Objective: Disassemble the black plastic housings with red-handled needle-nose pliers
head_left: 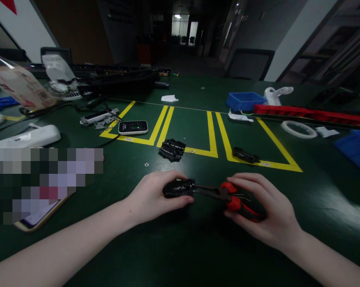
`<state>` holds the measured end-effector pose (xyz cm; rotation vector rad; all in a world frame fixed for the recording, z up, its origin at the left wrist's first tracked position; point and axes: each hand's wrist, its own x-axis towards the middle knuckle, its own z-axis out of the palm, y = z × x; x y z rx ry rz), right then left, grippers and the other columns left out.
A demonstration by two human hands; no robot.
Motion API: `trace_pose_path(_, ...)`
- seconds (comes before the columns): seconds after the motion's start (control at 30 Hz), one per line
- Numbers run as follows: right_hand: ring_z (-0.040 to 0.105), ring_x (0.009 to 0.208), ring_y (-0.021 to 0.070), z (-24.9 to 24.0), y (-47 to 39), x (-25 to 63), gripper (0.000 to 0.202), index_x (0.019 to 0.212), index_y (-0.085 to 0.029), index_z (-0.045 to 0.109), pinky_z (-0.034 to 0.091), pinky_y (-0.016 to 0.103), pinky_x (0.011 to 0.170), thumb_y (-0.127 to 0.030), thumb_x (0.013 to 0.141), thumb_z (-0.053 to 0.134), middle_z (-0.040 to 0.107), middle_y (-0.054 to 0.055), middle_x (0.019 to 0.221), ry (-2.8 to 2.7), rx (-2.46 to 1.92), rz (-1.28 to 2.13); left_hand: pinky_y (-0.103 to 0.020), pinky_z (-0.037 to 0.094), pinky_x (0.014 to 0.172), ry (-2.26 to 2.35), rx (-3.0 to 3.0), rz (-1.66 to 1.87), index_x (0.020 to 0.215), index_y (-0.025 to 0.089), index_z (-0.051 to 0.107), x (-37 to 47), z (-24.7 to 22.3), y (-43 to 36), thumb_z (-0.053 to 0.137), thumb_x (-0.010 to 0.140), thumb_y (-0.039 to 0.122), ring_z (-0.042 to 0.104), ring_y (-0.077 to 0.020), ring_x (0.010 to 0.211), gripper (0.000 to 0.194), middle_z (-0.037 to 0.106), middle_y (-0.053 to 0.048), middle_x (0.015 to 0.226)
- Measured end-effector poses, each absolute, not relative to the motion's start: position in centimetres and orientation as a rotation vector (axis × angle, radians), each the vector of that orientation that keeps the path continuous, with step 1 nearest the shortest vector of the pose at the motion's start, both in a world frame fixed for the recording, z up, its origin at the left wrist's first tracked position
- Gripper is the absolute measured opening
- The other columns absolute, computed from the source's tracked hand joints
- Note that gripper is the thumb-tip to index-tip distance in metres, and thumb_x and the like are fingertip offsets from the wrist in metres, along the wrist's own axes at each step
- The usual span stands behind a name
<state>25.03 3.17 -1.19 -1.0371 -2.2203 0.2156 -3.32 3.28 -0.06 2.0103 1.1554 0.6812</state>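
My left hand [156, 195] is closed around a small black plastic part [177, 189] just above the green table. Red-and-black long-nose pliers [227, 193] lie in my right hand [269, 207], with the fingers wrapped about the handles. The jaws point left and their tips touch the right end of the black part. Whether the tips grip something there I cannot tell. Beyond my left hand, several similar black parts [172, 150] sit in a cluster at the yellow tape. Another black part [245, 154] lies farther right on the tape line.
A white device [133, 127] rests inside the left taped area. At left are a phone [45, 211], partly pixelated, and a white power strip [24, 139]. A blue bin [245, 101], a tape roll [298, 129] and a long red strip [311, 114] are at right.
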Motion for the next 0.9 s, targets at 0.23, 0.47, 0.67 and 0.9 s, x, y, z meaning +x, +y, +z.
trace_pose_path(0.23,0.065,0.093,0.0259,-0.8,3.4,26.5,0.044,0.126,-0.03,0.06,0.056,0.041,0.075,-0.047,0.085,0.065,0.064,0.01,0.111,-2.292,-0.969,0.075,-0.033,0.047,0.074,1.192,2.14,0.73,0.107,0.022,0.066,-3.4,0.0,3.0,0.072,0.083,0.04,0.066,-0.0191,0.082,0.031,0.075,-0.002,0.097)
trace_pose_path(0.47,0.066,0.093,0.0251,-0.3,3.3,26.3,0.042,0.124,-0.035,0.064,0.056,0.043,0.078,-0.038,0.082,0.07,0.067,0.006,0.113,-2.289,-1.006,0.153,-0.033,0.047,0.077,1.144,2.216,0.779,0.105,0.021,0.067,-3.3,-0.1,3.0,0.072,0.083,0.047,0.068,-0.019,0.083,0.034,0.076,-0.002,0.1)
trace_pose_path(0.67,0.067,0.095,0.0281,-0.2,3.7,26.5,0.046,0.125,-0.034,0.064,0.056,0.046,0.079,-0.039,0.08,0.071,0.067,0.006,0.115,-2.299,-1.024,0.171,-0.032,0.044,0.074,1.141,2.245,0.797,0.103,0.021,0.067,-3.3,-0.3,3.0,0.072,0.083,0.05,0.068,-0.0187,0.081,0.035,0.076,-0.001,0.097)
trace_pose_path(0.9,0.067,0.096,0.0292,-0.2,4.0,27.1,0.051,0.132,-0.038,0.057,0.057,0.047,0.077,-0.04,0.082,0.068,0.065,0.006,0.118,-2.373,-1.021,0.079,-0.033,0.044,0.076,1.134,2.25,0.801,0.104,0.021,0.066,-3.3,-0.3,2.9,0.073,0.082,0.046,0.069,-0.0188,0.084,0.034,0.076,-0.001,0.097)
